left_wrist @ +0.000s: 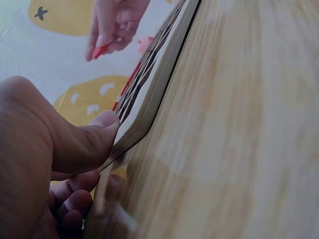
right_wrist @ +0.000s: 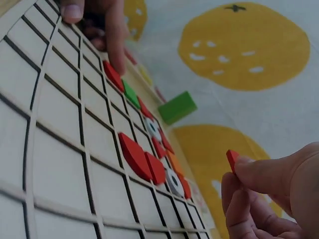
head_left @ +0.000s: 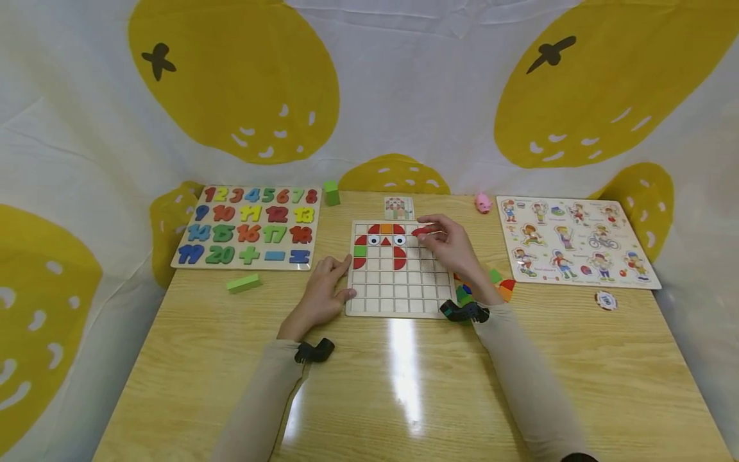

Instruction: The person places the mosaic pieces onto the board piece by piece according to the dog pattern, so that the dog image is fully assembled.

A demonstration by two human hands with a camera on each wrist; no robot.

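Observation:
A wooden grid board (head_left: 398,294) lies in the middle of the table. Along its upper left sit red curved pieces, an orange square (head_left: 386,229), a green square (head_left: 360,251), a small red triangle and two eye pieces (head_left: 399,240). My left hand (head_left: 323,292) touches the board's left edge, index finger stretched along it and thumb (left_wrist: 94,137) pressing the rim. Over the board's upper right, my right hand (head_left: 453,247) pinches a small red piece (right_wrist: 232,159) between thumb and fingers. Its full outline is hidden by the fingertips.
Loose coloured pieces (head_left: 507,289) lie right of the board, partly under my right wrist. A picture card (head_left: 399,207) lies behind it. Around stand a number puzzle (head_left: 248,244), a sports puzzle (head_left: 577,244), green blocks (head_left: 244,283), a pink pig (head_left: 483,203) and a chip (head_left: 605,300).

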